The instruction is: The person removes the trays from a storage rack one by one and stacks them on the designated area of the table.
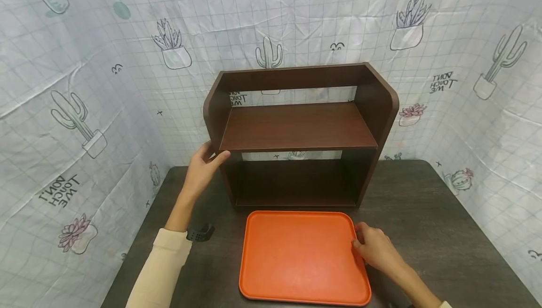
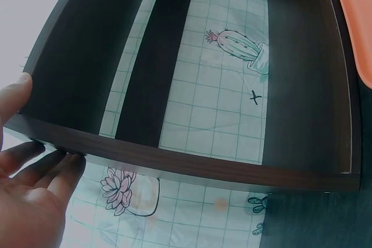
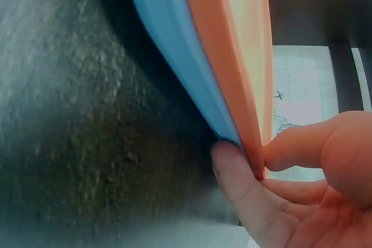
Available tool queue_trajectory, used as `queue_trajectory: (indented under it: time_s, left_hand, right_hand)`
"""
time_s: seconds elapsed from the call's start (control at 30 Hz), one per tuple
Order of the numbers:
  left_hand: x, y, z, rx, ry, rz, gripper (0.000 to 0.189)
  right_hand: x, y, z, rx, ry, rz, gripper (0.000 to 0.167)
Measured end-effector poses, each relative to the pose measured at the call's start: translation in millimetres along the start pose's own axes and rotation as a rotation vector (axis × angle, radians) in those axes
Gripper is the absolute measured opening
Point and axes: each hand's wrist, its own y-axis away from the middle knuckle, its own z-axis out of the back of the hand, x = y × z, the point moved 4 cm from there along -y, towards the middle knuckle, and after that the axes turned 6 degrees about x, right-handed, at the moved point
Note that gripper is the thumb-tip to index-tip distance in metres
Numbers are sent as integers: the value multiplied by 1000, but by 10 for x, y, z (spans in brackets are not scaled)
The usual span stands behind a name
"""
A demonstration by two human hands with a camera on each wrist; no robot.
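A dark brown two-tier shelf [image 1: 298, 127] stands upright behind an orange tray [image 1: 300, 258] in the head view. My left hand [image 1: 200, 170] grips the shelf's left side panel, its thumb by the front edge of the middle board. In the left wrist view, fingers [image 2: 68, 172] lie along the panel's outer face and the thumb is on the opposite side. The right hand [image 1: 378, 250] pinches the tray's right rim. In the right wrist view a blue layer [image 3: 174, 45], which looks like a second tray, lies directly under the orange one. The fingertips reach its edge.
Both lie on a dark wood-grain table [image 1: 427, 232]. Behind and at both sides hangs a white gridded cloth [image 1: 313, 21] printed with potted plants. The shelf's lower back has a gap showing the cloth. A black band [image 1: 201, 232] is at the left wrist.
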Motion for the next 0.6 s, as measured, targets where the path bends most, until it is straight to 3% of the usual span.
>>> queue_trajectory:
  time_s: [0.27,0.6]
  left_hand:
    - [1,1,-13,0,1,3,64]
    - [63,11,2,-7,1,16,66]
  right_hand:
    - [-2,-9,21,10,10,28,38]
    - [-103,7,-3,48,-115,24,36]
